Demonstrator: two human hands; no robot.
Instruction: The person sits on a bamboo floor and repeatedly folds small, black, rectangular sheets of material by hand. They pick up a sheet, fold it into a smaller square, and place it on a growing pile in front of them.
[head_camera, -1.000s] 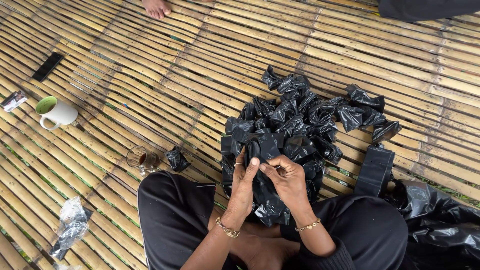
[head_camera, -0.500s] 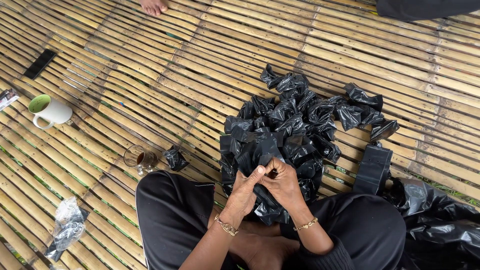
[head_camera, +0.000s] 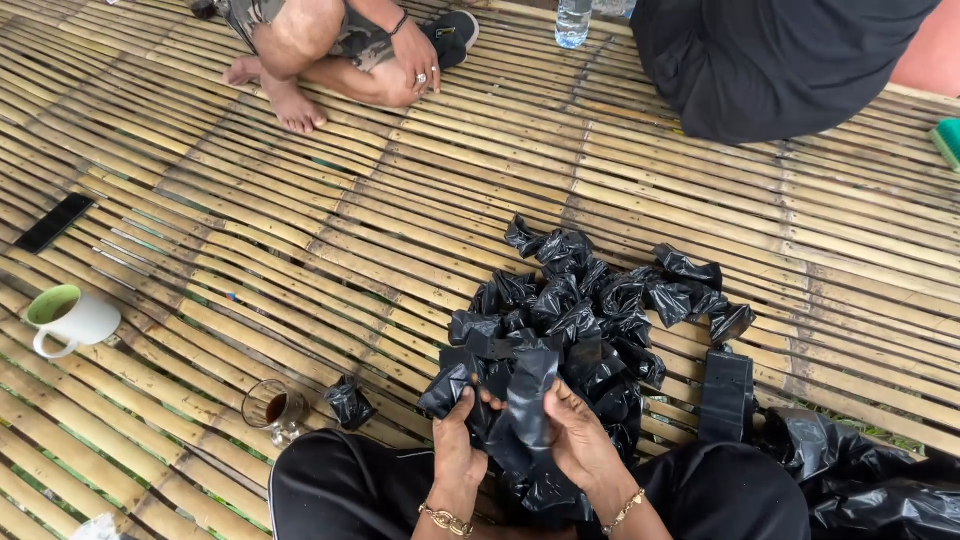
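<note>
I sit cross-legged on a bamboo slat floor (head_camera: 300, 240). Both hands hold one small black plastic bag (head_camera: 527, 385) upright between them, just above my lap. My left hand (head_camera: 458, 438) grips its left side, my right hand (head_camera: 583, 440) its right side, thumbs on the plastic. Right behind the bag lies a heap of several crumpled black plastic bags (head_camera: 590, 310). A flat stack of folded black bags (head_camera: 727, 395) stands at the heap's right.
A single black bag (head_camera: 350, 403) lies by a glass of dark drink (head_camera: 273, 410). A white mug with green inside (head_camera: 72, 317) and a dark phone (head_camera: 55, 222) are at left. Two other people sit at the far side, with a water bottle (head_camera: 573, 22). Larger black plastic (head_camera: 870, 485) lies at right.
The view has tilted up, so the two people across now show. My hands have lifted the bag slightly and spread it between them.
</note>
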